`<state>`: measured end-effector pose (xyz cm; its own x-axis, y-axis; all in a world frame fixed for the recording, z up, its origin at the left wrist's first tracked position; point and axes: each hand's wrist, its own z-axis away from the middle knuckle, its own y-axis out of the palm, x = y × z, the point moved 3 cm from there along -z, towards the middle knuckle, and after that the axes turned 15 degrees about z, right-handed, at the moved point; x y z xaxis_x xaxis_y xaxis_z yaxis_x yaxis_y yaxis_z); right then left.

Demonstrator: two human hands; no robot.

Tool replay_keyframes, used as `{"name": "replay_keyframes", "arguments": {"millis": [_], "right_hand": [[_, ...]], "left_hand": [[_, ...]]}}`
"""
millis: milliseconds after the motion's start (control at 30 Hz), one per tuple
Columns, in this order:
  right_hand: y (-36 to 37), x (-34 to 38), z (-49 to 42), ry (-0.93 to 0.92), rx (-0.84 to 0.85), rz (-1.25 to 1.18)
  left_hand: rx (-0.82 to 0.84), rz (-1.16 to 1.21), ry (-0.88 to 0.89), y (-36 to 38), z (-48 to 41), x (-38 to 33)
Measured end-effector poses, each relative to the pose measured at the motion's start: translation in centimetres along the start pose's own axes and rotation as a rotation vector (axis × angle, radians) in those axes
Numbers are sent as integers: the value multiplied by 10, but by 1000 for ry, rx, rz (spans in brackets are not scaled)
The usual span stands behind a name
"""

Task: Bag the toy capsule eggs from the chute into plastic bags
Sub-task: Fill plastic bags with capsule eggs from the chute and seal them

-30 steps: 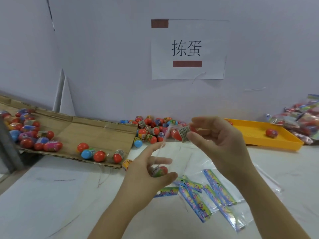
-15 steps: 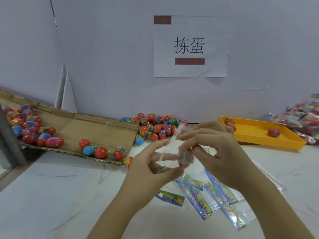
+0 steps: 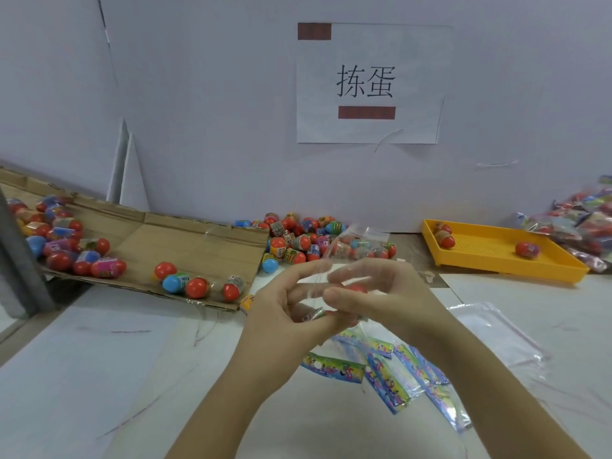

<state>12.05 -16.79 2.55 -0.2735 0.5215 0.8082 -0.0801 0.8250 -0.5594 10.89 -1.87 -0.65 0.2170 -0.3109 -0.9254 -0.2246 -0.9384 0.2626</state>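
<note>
The left hand (image 3: 281,313) and right hand (image 3: 390,293) meet at the middle of the white table (image 3: 99,376), both on a thin clear plastic bag (image 3: 361,240) whose open top rises toward 12 o'clock. The left hand's thumb and curled fingers pinch the clear plastic bag low down, where a labelled capsule egg (image 3: 314,314) shows against the fingertips. The right hand's thumb and fingers are closed together on a red capsule egg (image 3: 356,288) at the bag; motion blur hides whether film lies between skin and shell.

At 9 o'clock from the hands a flattened brown cardboard chute (image 3: 185,246) slopes down to the table, with red and blue eggs (image 3: 195,288) along its lower edge and more at its far left. At 12 o'clock a loose pile of eggs (image 3: 298,240) lies against the wall, beneath a white paper sign (image 3: 367,84). At 2 o'clock a shallow yellow plastic tray (image 3: 496,256) holds a few eggs, and filled bags (image 3: 589,223) are heaped past it. At 3 o'clock lies a stack of empty clear bags (image 3: 490,329); at 5 o'clock, colourful printed packets (image 3: 387,382) are fanned out.
</note>
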Motion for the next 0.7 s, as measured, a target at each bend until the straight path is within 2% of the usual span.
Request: {"name": "replay_keyframes", "arguments": {"millis": [67, 267, 500, 633, 700], "right_hand": [[1, 2, -1, -34, -78, -39], [2, 9, 1, -85, -92, -298], [3, 5, 1, -111, -285, -296], [9, 2, 1, -88, -325, -324], [11, -4, -6, -30, -299, -481]], "left_hand": [[-29, 12, 1, -1, 0, -1], [-53, -18, -114, -5, -2, 1], [-1, 27, -103, -5, -2, 3], [57, 15, -159, 0, -1, 4], [21, 60, -128, -2, -1, 1]]}}
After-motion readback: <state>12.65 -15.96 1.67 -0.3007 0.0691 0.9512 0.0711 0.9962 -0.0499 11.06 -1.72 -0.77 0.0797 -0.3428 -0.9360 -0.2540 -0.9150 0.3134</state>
